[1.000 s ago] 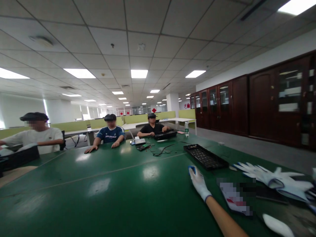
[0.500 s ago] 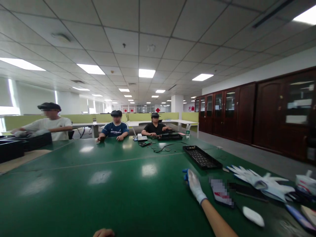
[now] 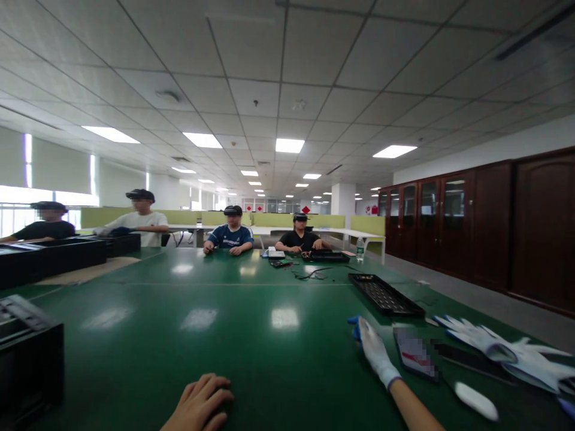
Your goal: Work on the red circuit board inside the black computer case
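My right hand [image 3: 375, 353] wears a white glove with blue fingertips. It lies flat on the green table [image 3: 251, 335], fingers stretched forward, holding nothing. Just to its right lies a flat card-like item [image 3: 415, 354], not touched. My bare left hand [image 3: 200, 402] rests on the table at the bottom edge, fingers loosely curled and apart, with nothing in it. A black perforated tray [image 3: 386, 295] sits beyond the right hand.
A pile of white gloves [image 3: 507, 352] and a small white oval object [image 3: 476, 401] lie at the right. A black box [image 3: 29, 359] stands at the near left, with black trays [image 3: 58, 256] behind it. Several people sit along the far side. A water bottle [image 3: 359, 248] stands there too.
The view has swung left, bringing the black box and a further person into sight. My left hand has come into view at the bottom edge. The gloved right hand stays flat.
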`<control>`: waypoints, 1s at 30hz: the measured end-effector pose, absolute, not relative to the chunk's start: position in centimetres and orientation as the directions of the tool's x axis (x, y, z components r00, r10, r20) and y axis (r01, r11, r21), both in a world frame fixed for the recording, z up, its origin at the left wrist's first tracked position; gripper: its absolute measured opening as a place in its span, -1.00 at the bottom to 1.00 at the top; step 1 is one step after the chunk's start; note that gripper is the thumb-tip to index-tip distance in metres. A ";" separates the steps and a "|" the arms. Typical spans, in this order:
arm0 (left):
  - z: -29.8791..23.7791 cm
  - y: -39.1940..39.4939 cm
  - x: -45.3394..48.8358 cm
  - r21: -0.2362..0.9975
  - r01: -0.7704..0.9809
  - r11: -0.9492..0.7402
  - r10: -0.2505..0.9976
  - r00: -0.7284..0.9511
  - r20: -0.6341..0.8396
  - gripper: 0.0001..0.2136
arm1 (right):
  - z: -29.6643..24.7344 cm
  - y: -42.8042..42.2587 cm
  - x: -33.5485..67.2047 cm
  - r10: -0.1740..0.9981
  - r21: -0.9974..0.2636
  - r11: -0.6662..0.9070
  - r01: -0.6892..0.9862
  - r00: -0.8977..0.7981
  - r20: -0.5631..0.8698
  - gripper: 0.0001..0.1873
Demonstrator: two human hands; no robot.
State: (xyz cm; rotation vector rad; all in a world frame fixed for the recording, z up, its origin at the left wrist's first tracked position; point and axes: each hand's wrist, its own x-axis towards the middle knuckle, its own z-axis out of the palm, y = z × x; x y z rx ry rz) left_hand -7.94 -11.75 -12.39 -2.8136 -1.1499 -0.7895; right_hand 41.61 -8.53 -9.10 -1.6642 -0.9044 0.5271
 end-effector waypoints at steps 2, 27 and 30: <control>-11.6 -12.4 -7.7 0.232 0.659 -0.715 0.686 0.599 0.413 -0.74 | -8.8 -9.0 41.4 0.780 -0.956 -0.112 0.272 0.620 0.085 -0.24; -8.4 -14.7 -8.1 0.416 0.629 -0.657 0.749 0.609 0.262 -0.78 | -11.6 -13.2 41.6 0.824 -0.765 -0.092 0.638 0.479 0.301 -0.13; -8.1 -15.2 -8.1 0.429 0.619 -0.658 0.748 0.605 0.274 -0.79 | -11.5 -13.1 41.6 0.855 -0.711 -0.125 0.692 0.439 0.276 -0.09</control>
